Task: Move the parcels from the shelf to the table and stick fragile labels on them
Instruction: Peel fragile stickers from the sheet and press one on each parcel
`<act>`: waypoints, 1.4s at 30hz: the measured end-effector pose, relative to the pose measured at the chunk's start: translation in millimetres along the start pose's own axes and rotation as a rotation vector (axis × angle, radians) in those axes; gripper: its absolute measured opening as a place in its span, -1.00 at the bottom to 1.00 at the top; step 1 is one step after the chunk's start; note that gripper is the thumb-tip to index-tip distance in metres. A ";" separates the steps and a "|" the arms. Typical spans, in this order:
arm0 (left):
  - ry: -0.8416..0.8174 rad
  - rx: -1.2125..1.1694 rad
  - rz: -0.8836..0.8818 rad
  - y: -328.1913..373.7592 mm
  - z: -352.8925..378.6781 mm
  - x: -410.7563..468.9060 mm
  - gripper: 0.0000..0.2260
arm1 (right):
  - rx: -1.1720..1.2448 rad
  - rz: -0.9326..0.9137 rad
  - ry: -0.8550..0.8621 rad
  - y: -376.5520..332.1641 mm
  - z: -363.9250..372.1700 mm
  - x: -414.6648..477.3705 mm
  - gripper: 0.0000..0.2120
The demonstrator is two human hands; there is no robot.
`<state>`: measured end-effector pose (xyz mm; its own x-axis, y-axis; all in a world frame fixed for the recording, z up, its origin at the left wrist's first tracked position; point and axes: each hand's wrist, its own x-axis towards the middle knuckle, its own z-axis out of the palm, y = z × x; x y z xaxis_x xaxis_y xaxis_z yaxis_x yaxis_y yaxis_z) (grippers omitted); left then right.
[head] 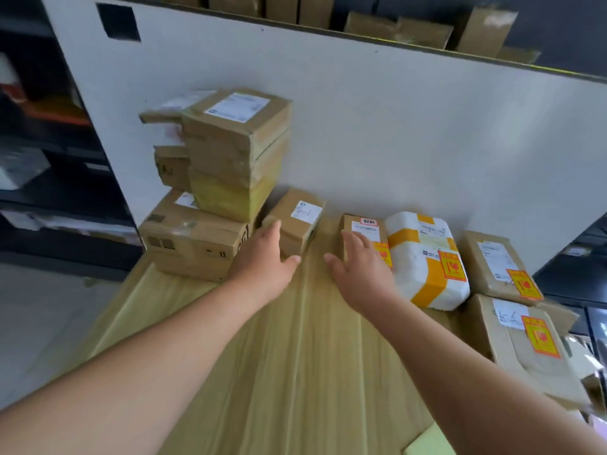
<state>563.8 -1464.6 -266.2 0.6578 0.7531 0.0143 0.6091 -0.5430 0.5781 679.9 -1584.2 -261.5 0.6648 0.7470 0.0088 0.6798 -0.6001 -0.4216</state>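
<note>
On the wooden table (295, 339) lie several parcels. My left hand (262, 257) rests with straight fingers against the near left side of a small brown box (297, 221) with a white label. My right hand (358, 267) lies flat on a small brown box (363, 229) that carries an orange fragile label (382, 254). Right of it sit a white padded parcel (427, 257) with yellow tape, and two brown parcels (499, 267) (519, 343), each with an orange fragile label.
A stack of brown boxes (230, 159) stands at the table's far left on a wide carton (193, 238). A white board (361, 126) walls the table's far side, with more boxes (423, 31) behind its top. Dark shelving (49, 159) is at the left.
</note>
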 end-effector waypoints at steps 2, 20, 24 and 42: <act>-0.005 -0.009 -0.005 -8.7 -4.6 8.2 -0.35 | 0.031 0.022 -0.018 -13.3 6.1 10.5 -0.45; -0.012 -0.031 -0.170 -53.4 104.0 156.7 -0.35 | 0.353 0.286 -0.032 13.2 134.7 158.0 -0.54; 0.012 -0.069 -0.258 -64.0 116.5 178.1 -0.35 | 0.354 0.211 -0.070 22.5 147.3 170.1 -0.60; 0.018 -0.192 -0.168 -63.2 118.3 46.1 -0.55 | 0.268 0.205 -0.123 36.0 137.0 63.7 -0.40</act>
<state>608.0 -1439.5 -398.6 0.5453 0.8342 -0.0822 0.6131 -0.3300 0.7178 704.3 -1519.0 -400.4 0.7254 0.6577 -0.2033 0.4199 -0.6568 -0.6264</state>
